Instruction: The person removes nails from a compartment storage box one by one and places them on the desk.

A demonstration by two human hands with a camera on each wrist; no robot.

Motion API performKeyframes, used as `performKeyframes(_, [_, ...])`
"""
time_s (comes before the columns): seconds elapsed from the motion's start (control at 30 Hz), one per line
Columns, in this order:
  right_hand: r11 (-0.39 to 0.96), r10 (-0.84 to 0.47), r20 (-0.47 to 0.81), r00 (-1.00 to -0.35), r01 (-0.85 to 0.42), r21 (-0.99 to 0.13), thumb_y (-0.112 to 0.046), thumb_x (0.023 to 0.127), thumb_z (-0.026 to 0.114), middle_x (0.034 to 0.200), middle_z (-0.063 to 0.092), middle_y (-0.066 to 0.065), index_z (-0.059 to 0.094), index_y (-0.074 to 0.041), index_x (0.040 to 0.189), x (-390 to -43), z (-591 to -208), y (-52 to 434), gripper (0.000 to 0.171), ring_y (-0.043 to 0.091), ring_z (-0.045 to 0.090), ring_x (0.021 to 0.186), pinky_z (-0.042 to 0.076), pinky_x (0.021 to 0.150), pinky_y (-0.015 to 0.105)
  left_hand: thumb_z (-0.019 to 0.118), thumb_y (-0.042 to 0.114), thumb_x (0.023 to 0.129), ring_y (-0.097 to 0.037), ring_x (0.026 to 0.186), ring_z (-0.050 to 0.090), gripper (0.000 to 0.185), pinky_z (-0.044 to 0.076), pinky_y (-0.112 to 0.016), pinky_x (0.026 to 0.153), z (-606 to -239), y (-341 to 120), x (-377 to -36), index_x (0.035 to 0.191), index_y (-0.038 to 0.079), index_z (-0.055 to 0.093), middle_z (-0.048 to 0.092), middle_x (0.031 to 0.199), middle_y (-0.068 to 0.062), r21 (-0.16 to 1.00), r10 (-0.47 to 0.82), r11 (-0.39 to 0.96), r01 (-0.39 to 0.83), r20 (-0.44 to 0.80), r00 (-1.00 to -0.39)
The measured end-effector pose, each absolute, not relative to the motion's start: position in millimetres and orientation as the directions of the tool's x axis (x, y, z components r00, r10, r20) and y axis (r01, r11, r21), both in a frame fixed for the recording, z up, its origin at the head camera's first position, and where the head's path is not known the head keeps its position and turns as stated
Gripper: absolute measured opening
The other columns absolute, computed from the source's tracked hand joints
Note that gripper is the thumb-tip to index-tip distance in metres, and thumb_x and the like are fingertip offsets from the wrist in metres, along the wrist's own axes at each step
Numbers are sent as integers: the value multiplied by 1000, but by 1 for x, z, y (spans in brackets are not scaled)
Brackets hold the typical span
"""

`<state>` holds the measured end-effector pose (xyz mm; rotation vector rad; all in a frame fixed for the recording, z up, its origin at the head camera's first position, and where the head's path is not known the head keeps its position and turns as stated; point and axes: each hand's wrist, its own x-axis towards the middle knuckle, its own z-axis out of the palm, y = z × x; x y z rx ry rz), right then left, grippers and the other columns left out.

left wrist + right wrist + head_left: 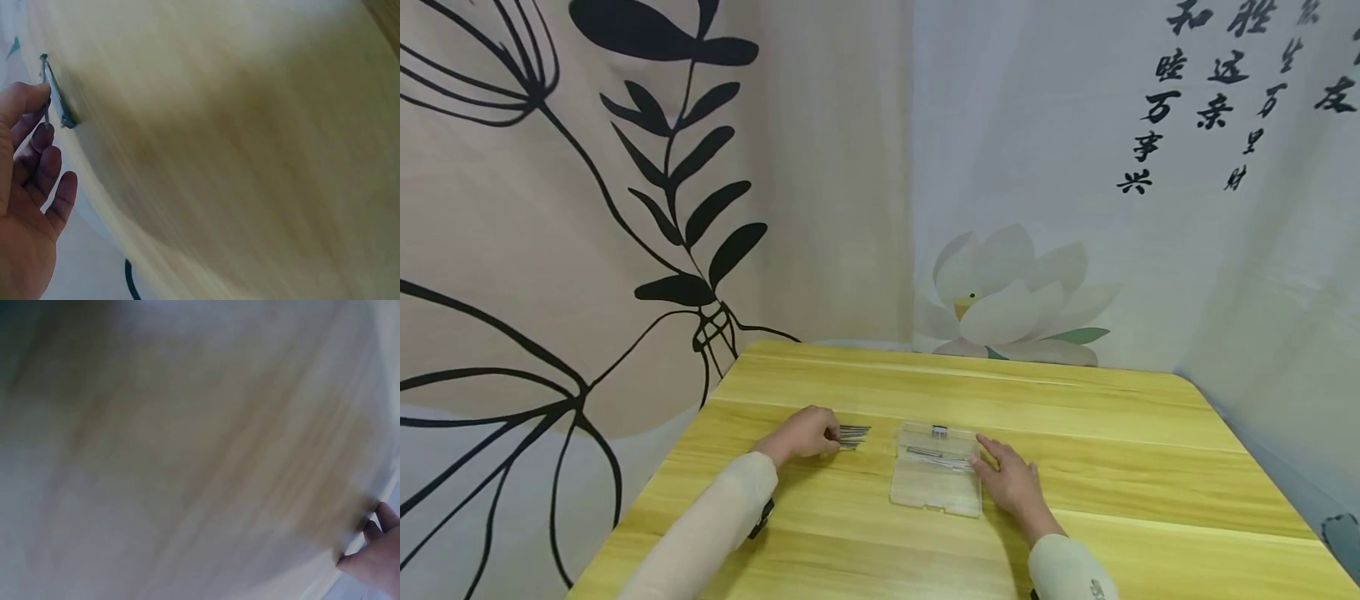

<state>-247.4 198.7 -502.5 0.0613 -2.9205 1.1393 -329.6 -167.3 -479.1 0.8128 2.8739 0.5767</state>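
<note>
Sideways, nails (853,434) in left hand (805,433), tips toward clear box (937,500)

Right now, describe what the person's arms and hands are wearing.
Both hands are bare: the left hand and the right hand wear no gloves or rings that show. Both forearms are covered by long cream sleeves. A dark band or device sits at the left wrist, and a small dark marking shows on the right cuff.

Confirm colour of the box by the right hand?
Clear, see-through plastic box on the yellow wooden table; shows best in the head view.
</note>
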Motion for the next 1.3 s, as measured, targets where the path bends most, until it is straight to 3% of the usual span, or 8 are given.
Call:
performKeyframes(0.2, [732, -31, 15, -999, -33, -680, -30, 103, 54, 151, 39, 25, 47, -12, 149, -249, -505, 200, 49, 48, 24, 142, 2, 110, 71, 75, 24, 90, -11, 80, 54, 6, 49, -34, 73, -474, -155, -336, 94, 19, 76, 56, 89, 8, 410, 511, 776, 479, 37, -859])
performKeyframes(0.43, [733, -39, 31, -999, -50, -678, -30, 103, 54, 150, 39, 25, 47, -10, 149, -251, -505, 202, 50, 49, 25, 141, 2, 109, 72, 72, 22, 93, -12, 88, 57, 15, 50, -33, 78, -455, -92, -343, 103, 13, 78, 61, 96, 6, 428, 586, 714, 554, 66, -807])
performKeyframes(0.6, [742, -38, 31, -999, -49, -669, -31, 103, 53, 150, 39, 25, 47, -11, 148, -252, -507, 202, 49, 49, 26, 141, 2, 109, 72, 75, 23, 91, -10, 91, 55, 14, 49, -28, 81, -454, -46, -345, 101, 14, 79, 60, 98, 6, 404, 660, 672, 620, 52, -749])
performKeyframes(0.77, [737, -36, 36, -999, -51, -674, -30, 103, 54, 149, 41, 26, 49, -11, 147, -251, -508, 201, 49, 48, 29, 140, 3, 108, 73, 79, 29, 87, -17, 114, 51, 12, 46, -31, 97, -459, -20, -342, 96, 22, 80, 57, 122, 0, 367, 679, 687, 627, -17, -734])
performKeyframes(0.93, [731, -20, 42, -999, -43, -681, -30, 103, 55, 149, 41, 26, 49, -11, 147, -260, -507, 193, 48, 48, 30, 139, 3, 108, 74, 78, 33, 87, -21, 132, 44, 11, 38, -41, 109, -461, -15, -354, 97, 30, 81, 52, 142, -1, 251, 701, 703, 666, -89, -707])
performKeyframes(1.1, [728, 9, 50, -999, -27, -685, -28, 103, 55, 149, 41, 26, 49, -10, 147, -271, -508, 184, 48, 48, 29, 140, 3, 109, 73, 74, 28, 91, -19, 135, 43, 13, 34, -44, 112, -460, -15, -373, 102, 33, 80, 51, 145, 2, 130, 744, 668, 733, -139, -653])
performKeyframes(1.3, [729, 41, 65, -997, -15, -685, -29, 103, 55, 149, 41, 27, 49, -10, 147, -286, -513, 176, 48, 48, 28, 141, 3, 109, 73, 73, 22, 91, -15, 126, 51, 16, 41, -36, 107, -467, -17, -396, 98, 34, 81, 58, 136, 4, 37, 799, 595, 803, -139, -585])
